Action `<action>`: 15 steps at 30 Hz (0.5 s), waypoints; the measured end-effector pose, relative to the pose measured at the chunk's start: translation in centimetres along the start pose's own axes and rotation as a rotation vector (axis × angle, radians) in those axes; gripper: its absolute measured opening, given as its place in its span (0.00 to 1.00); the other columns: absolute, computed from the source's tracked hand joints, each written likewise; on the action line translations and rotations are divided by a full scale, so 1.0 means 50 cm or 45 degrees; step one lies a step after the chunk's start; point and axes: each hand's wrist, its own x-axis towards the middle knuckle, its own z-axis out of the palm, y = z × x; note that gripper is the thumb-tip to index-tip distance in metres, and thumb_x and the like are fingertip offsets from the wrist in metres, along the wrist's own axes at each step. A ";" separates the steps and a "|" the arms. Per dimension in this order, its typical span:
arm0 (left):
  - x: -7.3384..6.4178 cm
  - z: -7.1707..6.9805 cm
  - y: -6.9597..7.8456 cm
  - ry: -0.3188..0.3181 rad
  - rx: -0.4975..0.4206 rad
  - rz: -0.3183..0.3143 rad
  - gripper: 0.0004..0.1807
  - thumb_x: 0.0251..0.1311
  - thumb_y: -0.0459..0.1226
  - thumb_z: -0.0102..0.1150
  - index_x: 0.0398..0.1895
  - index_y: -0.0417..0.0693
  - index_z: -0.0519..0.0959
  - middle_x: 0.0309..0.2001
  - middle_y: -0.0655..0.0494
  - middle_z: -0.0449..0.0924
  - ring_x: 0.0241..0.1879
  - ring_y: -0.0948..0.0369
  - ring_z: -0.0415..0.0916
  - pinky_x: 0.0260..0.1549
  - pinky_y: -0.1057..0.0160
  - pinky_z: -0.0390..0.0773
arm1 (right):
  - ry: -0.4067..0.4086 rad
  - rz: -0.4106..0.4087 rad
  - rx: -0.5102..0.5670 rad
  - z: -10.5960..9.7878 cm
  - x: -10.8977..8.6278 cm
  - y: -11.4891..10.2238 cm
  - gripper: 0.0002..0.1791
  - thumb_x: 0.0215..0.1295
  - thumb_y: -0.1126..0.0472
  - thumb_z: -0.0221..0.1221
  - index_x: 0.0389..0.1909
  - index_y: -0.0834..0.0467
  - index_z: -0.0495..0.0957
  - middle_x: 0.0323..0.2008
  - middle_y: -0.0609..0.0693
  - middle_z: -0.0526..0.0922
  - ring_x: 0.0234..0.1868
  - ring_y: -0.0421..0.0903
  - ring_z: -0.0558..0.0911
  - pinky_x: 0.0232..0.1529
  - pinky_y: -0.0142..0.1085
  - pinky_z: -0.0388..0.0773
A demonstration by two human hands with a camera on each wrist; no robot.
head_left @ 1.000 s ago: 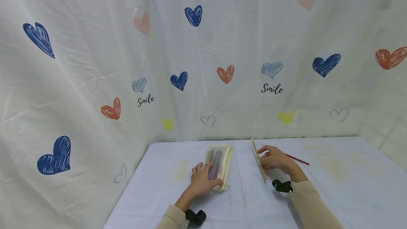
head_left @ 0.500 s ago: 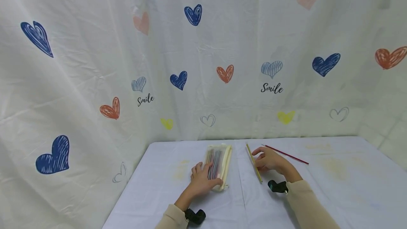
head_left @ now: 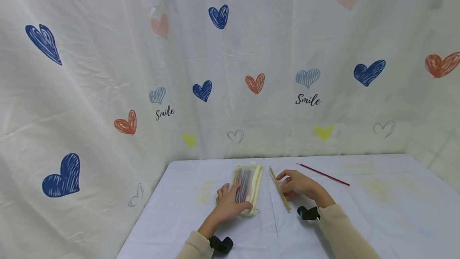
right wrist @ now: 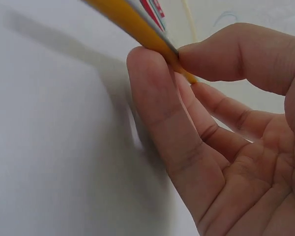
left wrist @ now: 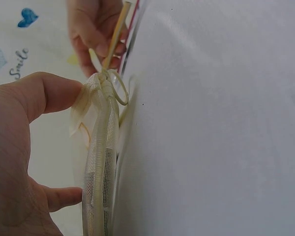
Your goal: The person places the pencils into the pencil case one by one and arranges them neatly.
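Note:
A cream mesh pencil pouch (head_left: 257,185) lies flat on the table, with several dark pencils (head_left: 244,181) showing through it. My left hand (head_left: 227,205) rests on the pouch's near left part, fingers spread; in the left wrist view, thumb and a finger press against the cream mesh (left wrist: 101,147). To the right of the pouch, my right hand (head_left: 300,185) pinches a yellow pencil (head_left: 276,184) between thumb and fingertips. The right wrist view has this yellow pencil (right wrist: 128,19) close up, held just over the white cloth, its shadow beneath.
A dark red pencil (head_left: 323,174) lies slantwise on the white tablecloth (head_left: 388,219), beyond my right hand. Behind the table hangs a white curtain (head_left: 273,47) printed with hearts. Each wrist carries a black camera, the right one (head_left: 308,213) low over the cloth.
My right hand has moved left with the yellow pencil, nearer the pouch, and the red pencil now shows whole. My left hand and the pouch have stayed put.

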 end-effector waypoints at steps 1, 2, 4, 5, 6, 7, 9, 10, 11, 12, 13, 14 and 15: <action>-0.001 -0.001 0.001 -0.001 -0.001 -0.002 0.50 0.50 0.57 0.68 0.76 0.49 0.65 0.77 0.31 0.48 0.75 0.36 0.43 0.68 0.28 0.50 | -0.010 0.003 0.000 0.004 0.001 -0.002 0.24 0.61 0.70 0.63 0.58 0.67 0.72 0.34 0.55 0.79 0.32 0.48 0.81 0.35 0.40 0.85; -0.001 -0.001 0.001 -0.003 -0.003 -0.002 0.49 0.50 0.57 0.68 0.76 0.49 0.65 0.77 0.30 0.48 0.75 0.36 0.43 0.68 0.28 0.50 | -0.015 0.006 0.002 0.007 0.002 -0.003 0.23 0.61 0.70 0.63 0.58 0.67 0.72 0.34 0.55 0.80 0.32 0.48 0.81 0.35 0.40 0.85; -0.002 -0.002 0.003 -0.005 -0.005 -0.002 0.49 0.50 0.57 0.68 0.76 0.49 0.65 0.77 0.31 0.48 0.75 0.36 0.44 0.68 0.28 0.51 | -0.035 -0.004 0.009 0.013 0.004 -0.005 0.23 0.61 0.70 0.63 0.58 0.67 0.72 0.34 0.55 0.80 0.32 0.48 0.81 0.35 0.40 0.86; -0.002 -0.003 0.003 -0.007 -0.006 -0.002 0.49 0.50 0.57 0.68 0.76 0.49 0.65 0.77 0.31 0.48 0.75 0.36 0.44 0.68 0.28 0.51 | -0.049 -0.015 0.013 0.015 0.004 -0.005 0.23 0.61 0.70 0.63 0.58 0.68 0.72 0.34 0.55 0.80 0.32 0.48 0.81 0.35 0.40 0.86; -0.002 -0.003 0.004 -0.008 -0.008 -0.003 0.49 0.50 0.56 0.67 0.76 0.49 0.65 0.77 0.31 0.48 0.75 0.36 0.44 0.68 0.28 0.51 | -0.062 -0.026 0.022 0.018 0.005 -0.005 0.23 0.61 0.71 0.62 0.58 0.68 0.71 0.34 0.55 0.79 0.32 0.48 0.81 0.35 0.40 0.86; -0.002 -0.004 0.004 -0.012 -0.004 -0.006 0.49 0.50 0.57 0.67 0.76 0.49 0.65 0.77 0.31 0.48 0.75 0.36 0.43 0.68 0.28 0.51 | -0.071 -0.033 0.037 0.021 0.005 -0.005 0.24 0.61 0.71 0.62 0.58 0.68 0.71 0.33 0.54 0.79 0.32 0.47 0.81 0.35 0.40 0.86; -0.002 -0.004 0.005 -0.008 -0.007 -0.006 0.49 0.50 0.56 0.67 0.76 0.49 0.65 0.77 0.31 0.48 0.75 0.36 0.44 0.68 0.28 0.51 | -0.101 -0.059 0.071 0.025 0.006 -0.006 0.24 0.61 0.71 0.62 0.59 0.70 0.70 0.33 0.54 0.79 0.32 0.47 0.81 0.35 0.40 0.86; -0.002 -0.004 0.005 -0.005 -0.005 -0.005 0.49 0.50 0.56 0.67 0.76 0.48 0.65 0.77 0.30 0.48 0.75 0.36 0.44 0.67 0.28 0.51 | -0.110 -0.066 0.087 0.028 0.007 -0.006 0.24 0.61 0.72 0.61 0.59 0.70 0.70 0.33 0.54 0.78 0.32 0.47 0.81 0.35 0.40 0.86; -0.002 -0.004 0.005 -0.005 -0.007 -0.010 0.49 0.49 0.56 0.67 0.76 0.49 0.65 0.77 0.31 0.48 0.75 0.37 0.44 0.68 0.29 0.51 | -0.121 -0.072 0.101 0.031 0.008 -0.006 0.25 0.61 0.72 0.61 0.59 0.71 0.69 0.33 0.54 0.78 0.32 0.47 0.81 0.35 0.40 0.86; -0.002 -0.005 0.005 -0.004 -0.005 -0.011 0.49 0.49 0.56 0.67 0.76 0.49 0.65 0.77 0.31 0.48 0.75 0.37 0.44 0.68 0.29 0.51 | -0.128 -0.074 0.117 0.033 0.009 -0.007 0.25 0.62 0.72 0.61 0.59 0.71 0.69 0.33 0.53 0.78 0.32 0.46 0.81 0.35 0.40 0.86; -0.002 -0.005 0.005 -0.002 -0.003 -0.012 0.50 0.49 0.56 0.68 0.76 0.49 0.65 0.77 0.31 0.48 0.75 0.37 0.44 0.68 0.29 0.51 | -0.134 -0.076 0.130 0.036 0.010 -0.009 0.25 0.62 0.72 0.61 0.60 0.72 0.68 0.33 0.53 0.78 0.32 0.46 0.81 0.35 0.40 0.86; -0.002 -0.005 0.005 0.003 -0.005 -0.010 0.50 0.49 0.56 0.68 0.76 0.49 0.66 0.76 0.31 0.49 0.75 0.36 0.44 0.67 0.28 0.51 | -0.137 -0.076 0.141 0.039 0.010 -0.010 0.25 0.62 0.72 0.61 0.60 0.72 0.68 0.33 0.53 0.78 0.32 0.46 0.81 0.35 0.39 0.86; -0.003 -0.005 0.006 0.003 -0.001 -0.011 0.50 0.49 0.56 0.68 0.76 0.49 0.66 0.76 0.31 0.49 0.75 0.36 0.44 0.68 0.29 0.51 | -0.137 -0.077 0.150 0.042 0.011 -0.011 0.26 0.61 0.72 0.61 0.60 0.72 0.68 0.33 0.53 0.78 0.32 0.45 0.81 0.35 0.39 0.86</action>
